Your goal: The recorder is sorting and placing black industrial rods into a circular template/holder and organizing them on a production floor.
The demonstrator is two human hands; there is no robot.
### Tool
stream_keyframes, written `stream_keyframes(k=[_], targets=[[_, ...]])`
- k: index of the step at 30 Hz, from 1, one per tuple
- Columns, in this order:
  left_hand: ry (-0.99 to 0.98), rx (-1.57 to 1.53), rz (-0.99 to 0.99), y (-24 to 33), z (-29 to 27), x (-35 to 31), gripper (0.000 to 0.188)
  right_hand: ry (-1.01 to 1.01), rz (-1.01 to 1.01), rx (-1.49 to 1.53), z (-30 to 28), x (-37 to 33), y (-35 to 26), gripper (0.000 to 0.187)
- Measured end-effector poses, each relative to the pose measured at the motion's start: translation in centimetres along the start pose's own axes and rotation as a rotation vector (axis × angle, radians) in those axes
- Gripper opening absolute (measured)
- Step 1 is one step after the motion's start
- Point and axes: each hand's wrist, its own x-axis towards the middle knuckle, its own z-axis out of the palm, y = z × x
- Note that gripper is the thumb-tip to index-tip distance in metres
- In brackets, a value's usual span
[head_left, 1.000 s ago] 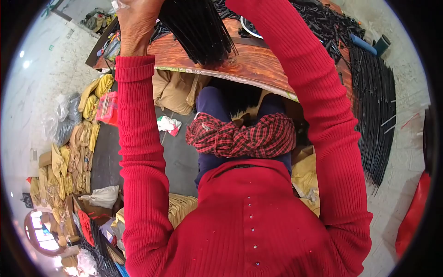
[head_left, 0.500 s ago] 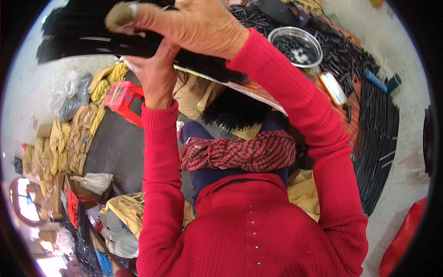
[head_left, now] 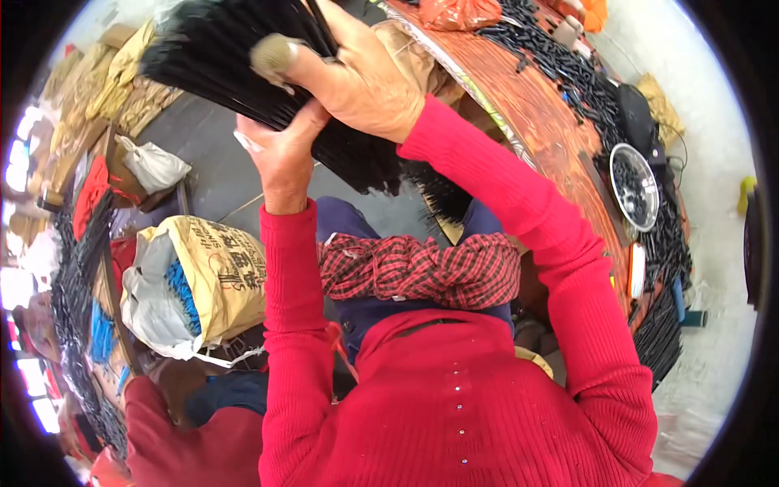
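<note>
Right hand (head_left: 365, 85) clamps the bundle (head_left: 219, 57) of black rods from above; left hand (head_left: 284, 154) grips its underside. The bundle is held tilted in the air, over the grey floor (head_left: 223, 158) and beyond the checked cloth (head_left: 414, 268) on the lap. Step in hand, as judged: handling the bundle two-handed. The next move calls for even pressure, preventing slipped rods. To the right, the wooden table (head_left: 544, 101) carries black parts (head_left: 588, 97) and a bowl (head_left: 652, 195). To the left, a yellow sack (head_left: 235, 268) holds blue pieces (head_left: 182, 294).
</note>
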Motion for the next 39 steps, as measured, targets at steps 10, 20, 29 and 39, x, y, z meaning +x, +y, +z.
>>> stream_keyframes(k=[10, 20, 29, 39], targets=[[0.037, 0.338, -0.412, -17.2, -5.2, -4.6, 0.054, 0.036, 0.43, 0.064, -5.3, -8.5, 19.2, 0.05], [0.017, 0.23, -0.824, -40.0, -10.7, -14.3, 0.054, 0.089, 0.835, 0.177, -12.7, -23.1, 39.5, 0.059], [-0.112, 0.32, -1.04, -45.4, -12.2, -16.1, 0.094, -0.008, 0.814, 0.047, -14.9, -29.2, 44.6, 0.07], [-0.414, 0.458, -0.799, -42.2, -11.0, -8.6, 0.095, -0.082, 0.926, -0.019, -15.3, -27.3, 43.6, 0.074]])
